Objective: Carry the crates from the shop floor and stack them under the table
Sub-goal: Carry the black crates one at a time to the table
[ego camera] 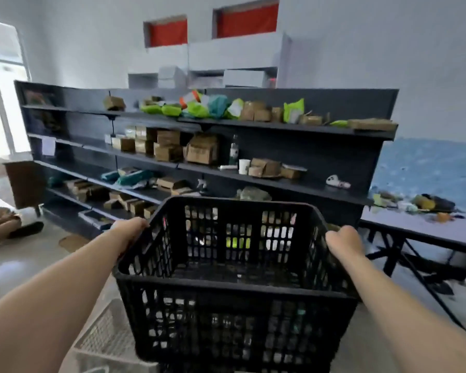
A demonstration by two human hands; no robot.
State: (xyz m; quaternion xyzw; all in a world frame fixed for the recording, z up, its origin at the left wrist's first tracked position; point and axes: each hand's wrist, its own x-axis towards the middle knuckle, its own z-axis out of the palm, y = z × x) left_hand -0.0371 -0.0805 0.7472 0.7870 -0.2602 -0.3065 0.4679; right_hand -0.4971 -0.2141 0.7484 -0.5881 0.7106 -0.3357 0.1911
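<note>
Both my hands, left hand [131, 229] and right hand [343, 241], grip the black crate [234, 286] rim. Risk: clipping the table [414, 227] leg, right of frame.

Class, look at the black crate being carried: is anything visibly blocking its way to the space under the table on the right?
Both hands, left hand and right hand, grip the crate by its side rims. The table stands to the right. Its crossed dark legs occupy part of the space beneath; the floor between looks open, though the crate hides some.
</note>
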